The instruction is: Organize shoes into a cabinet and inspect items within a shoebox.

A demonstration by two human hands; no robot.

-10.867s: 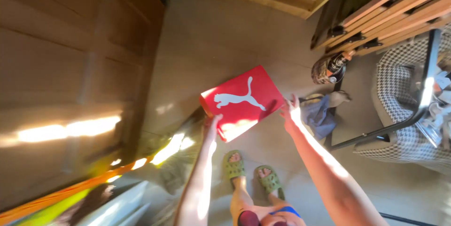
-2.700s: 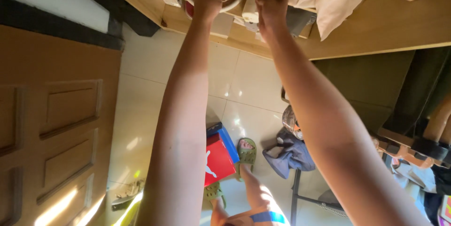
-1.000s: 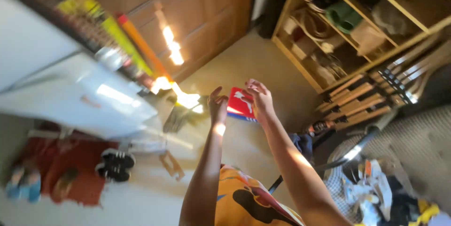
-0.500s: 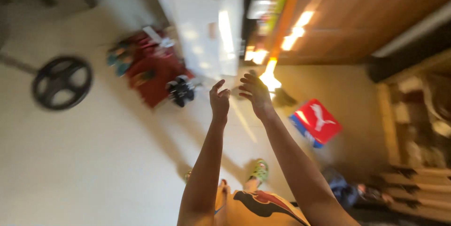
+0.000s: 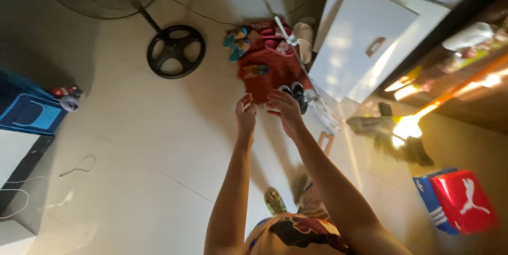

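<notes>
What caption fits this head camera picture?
Two bare hands, left hand and right hand, raised empty above a red floor mat with shoes.

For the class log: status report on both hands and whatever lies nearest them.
Left hand and right hand raised, open, holding nothing. Nearest: black sneakers on red mat. Nothing between.

fan base point(image 5: 175, 51) seen on pale tiles | red shoebox point(image 5: 464, 201) set beside blue box point(image 5: 431, 207) | white cabinet point(image 5: 362, 38) stood behind
</notes>
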